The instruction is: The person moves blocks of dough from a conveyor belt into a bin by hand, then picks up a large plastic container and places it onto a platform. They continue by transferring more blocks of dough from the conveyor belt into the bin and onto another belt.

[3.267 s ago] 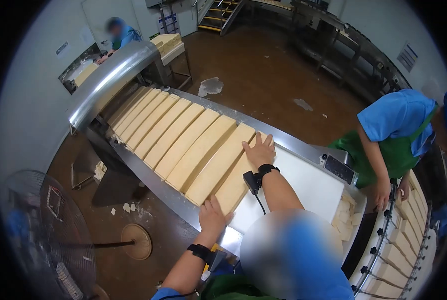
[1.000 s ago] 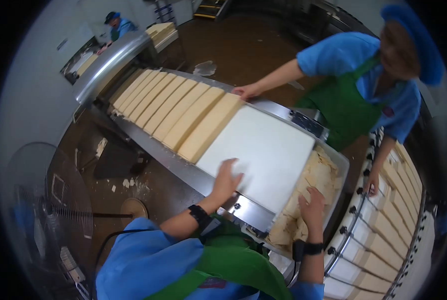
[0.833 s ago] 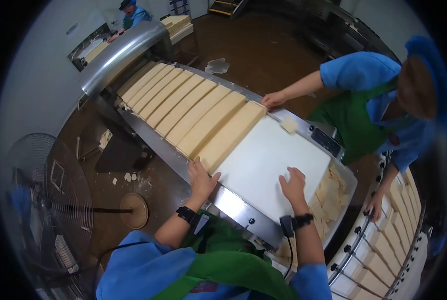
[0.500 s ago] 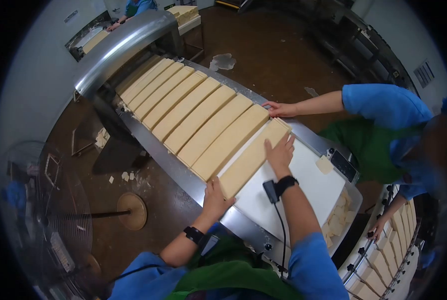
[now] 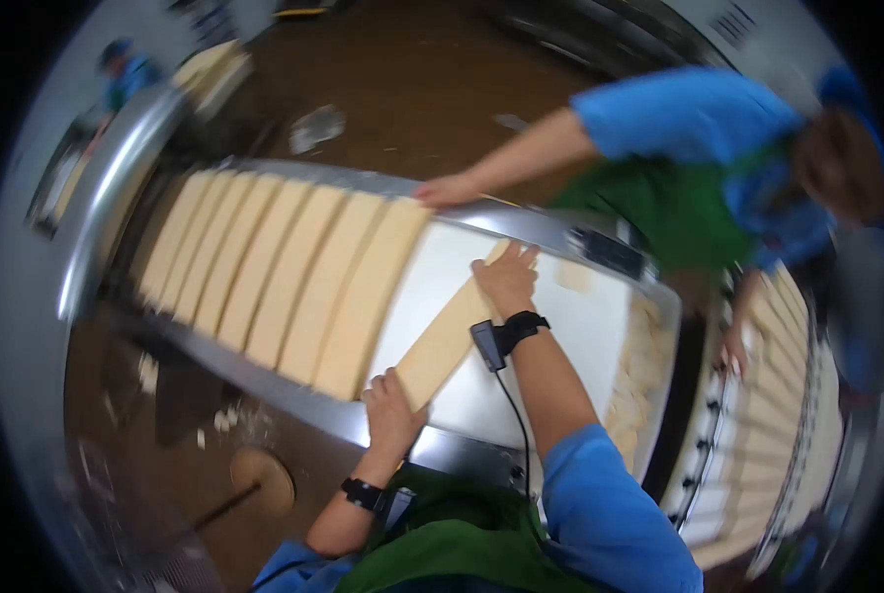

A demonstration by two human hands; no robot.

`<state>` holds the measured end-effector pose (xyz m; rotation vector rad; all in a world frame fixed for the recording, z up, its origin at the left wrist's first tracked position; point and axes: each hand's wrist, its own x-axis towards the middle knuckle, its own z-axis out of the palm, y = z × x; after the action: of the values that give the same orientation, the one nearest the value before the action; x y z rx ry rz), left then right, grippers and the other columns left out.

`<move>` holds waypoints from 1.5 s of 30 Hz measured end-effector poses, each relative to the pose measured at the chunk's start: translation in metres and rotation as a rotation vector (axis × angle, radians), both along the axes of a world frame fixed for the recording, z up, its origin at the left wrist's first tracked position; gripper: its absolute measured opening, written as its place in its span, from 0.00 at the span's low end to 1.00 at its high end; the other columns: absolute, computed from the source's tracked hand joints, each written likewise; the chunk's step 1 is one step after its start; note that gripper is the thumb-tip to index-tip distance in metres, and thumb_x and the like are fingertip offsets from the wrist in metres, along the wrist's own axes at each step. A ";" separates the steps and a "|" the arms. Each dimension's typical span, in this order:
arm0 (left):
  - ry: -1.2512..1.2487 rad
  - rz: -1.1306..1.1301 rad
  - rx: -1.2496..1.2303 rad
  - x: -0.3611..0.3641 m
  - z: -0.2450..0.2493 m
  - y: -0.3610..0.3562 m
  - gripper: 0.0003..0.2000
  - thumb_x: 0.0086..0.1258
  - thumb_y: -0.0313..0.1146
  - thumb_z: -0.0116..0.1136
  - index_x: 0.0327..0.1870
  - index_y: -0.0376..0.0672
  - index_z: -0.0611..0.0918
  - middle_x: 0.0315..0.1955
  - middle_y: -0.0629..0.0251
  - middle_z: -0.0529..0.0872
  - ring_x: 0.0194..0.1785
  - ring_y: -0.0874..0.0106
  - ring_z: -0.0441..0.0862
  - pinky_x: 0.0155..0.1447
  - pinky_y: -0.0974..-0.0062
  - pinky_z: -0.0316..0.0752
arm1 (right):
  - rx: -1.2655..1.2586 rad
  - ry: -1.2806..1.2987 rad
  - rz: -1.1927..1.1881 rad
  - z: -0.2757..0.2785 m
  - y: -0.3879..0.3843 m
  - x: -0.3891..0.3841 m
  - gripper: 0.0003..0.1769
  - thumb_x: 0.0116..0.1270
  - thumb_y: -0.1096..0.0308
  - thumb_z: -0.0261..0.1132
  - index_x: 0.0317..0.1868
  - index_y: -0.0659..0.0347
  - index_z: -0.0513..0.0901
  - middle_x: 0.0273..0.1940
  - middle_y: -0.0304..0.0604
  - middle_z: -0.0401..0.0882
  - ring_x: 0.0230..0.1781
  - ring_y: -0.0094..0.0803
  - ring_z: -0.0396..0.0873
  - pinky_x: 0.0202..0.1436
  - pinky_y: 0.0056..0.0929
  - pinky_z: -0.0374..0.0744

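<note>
A long pale dough strip lies slantwise between my hands on the white belt. My left hand grips its near end, the thumb at the right side and the fingers at the left. At the far end, my right hand is wrapped over the strip. To the left, several more dough strips lie side by side across the conveyor. A co-worker's hand touches the far end of the nearest one in that row. Motion blurs the picture somewhat.
A curved metal hood spans the conveyor at the left. Dough scraps fill a bin at the belt's right end. Beyond it is a second conveyor with strips. A control panel sits on the far rail.
My hands have moved the dough strip away from the row, so the white gap between them is wider. The camera view has turned right. The co-worker's hand stays by the row's end.
</note>
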<state>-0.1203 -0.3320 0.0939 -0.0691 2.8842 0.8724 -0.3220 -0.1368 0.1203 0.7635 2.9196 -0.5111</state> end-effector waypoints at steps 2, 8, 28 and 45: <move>-0.058 -0.166 0.109 -0.001 0.008 0.015 0.42 0.48 0.39 0.73 0.63 0.31 0.62 0.50 0.41 0.69 0.53 0.45 0.69 0.57 0.53 0.69 | -0.036 0.062 -0.134 0.000 0.053 0.035 0.46 0.51 0.49 0.66 0.65 0.67 0.61 0.72 0.71 0.40 0.63 0.62 0.68 0.63 0.45 0.73; -0.071 -0.481 0.099 0.025 0.033 0.116 0.39 0.53 0.37 0.70 0.62 0.33 0.60 0.53 0.41 0.65 0.50 0.42 0.75 0.51 0.54 0.76 | -0.125 0.243 -0.544 0.018 0.195 0.177 0.44 0.50 0.52 0.67 0.61 0.68 0.59 0.62 0.72 0.53 0.60 0.65 0.66 0.61 0.49 0.73; -0.132 -1.682 0.769 0.265 0.113 0.443 0.28 0.62 0.27 0.61 0.65 0.44 0.68 0.63 0.45 0.59 0.57 0.49 0.72 0.61 0.63 0.70 | 0.004 -0.235 -1.078 0.108 0.516 0.665 0.43 0.63 0.38 0.53 0.67 0.65 0.67 0.67 0.60 0.66 0.74 0.58 0.50 0.73 0.63 0.40; -0.028 -0.856 0.717 0.103 0.053 0.313 0.29 0.66 0.31 0.61 0.69 0.47 0.65 0.63 0.55 0.63 0.59 0.65 0.69 0.53 0.72 0.73 | 0.181 -0.034 -0.598 0.093 0.443 0.512 0.44 0.67 0.38 0.54 0.75 0.56 0.55 0.76 0.56 0.45 0.77 0.56 0.40 0.73 0.64 0.44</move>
<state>-0.0172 -0.0186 0.1468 1.0842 2.0220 1.5259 0.1898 0.3062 0.2129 1.6637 2.6920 -0.2592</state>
